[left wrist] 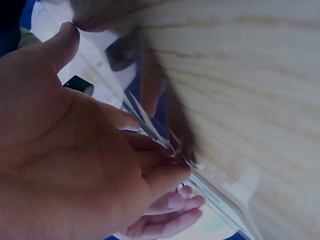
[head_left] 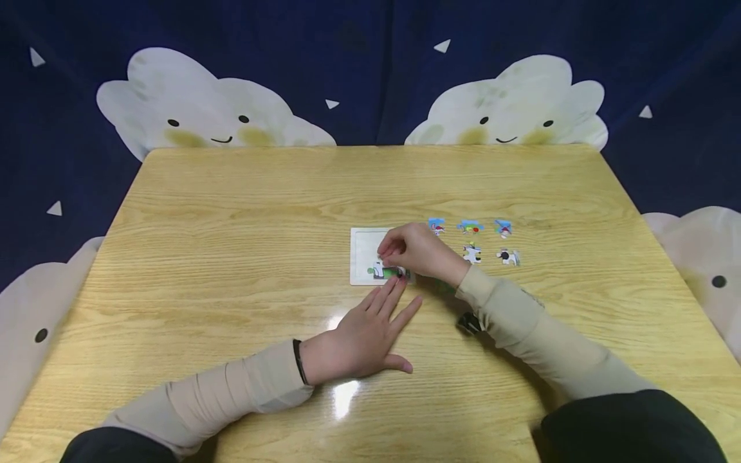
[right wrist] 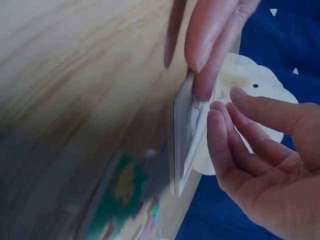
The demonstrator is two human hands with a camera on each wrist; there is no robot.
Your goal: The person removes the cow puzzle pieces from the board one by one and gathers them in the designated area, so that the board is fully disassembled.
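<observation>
A small white jigsaw tray (head_left: 360, 241) lies flat on the table, with joined jigsaw pieces (head_left: 379, 271) in green, white and black along its near side. My left hand (head_left: 370, 334) reaches to the tray's near edge, its fingers straight and spread, fingertips touching there. Over the tray is my right hand (head_left: 419, 251), fingers bent and thumb apart from them in the right wrist view. Nothing shows between its fingertips, which hover close to the laid pieces. The hand hides the tray's right part.
Loose jigsaw pieces lie right of the tray: blue-topped ones (head_left: 470, 227) in the farther row, white-and-black ones (head_left: 508, 257) nearer. A green piece (right wrist: 120, 185) lies beside the tray, mostly under my right wrist in the head view. A dark blue curtain (head_left: 359, 51) stands behind the table.
</observation>
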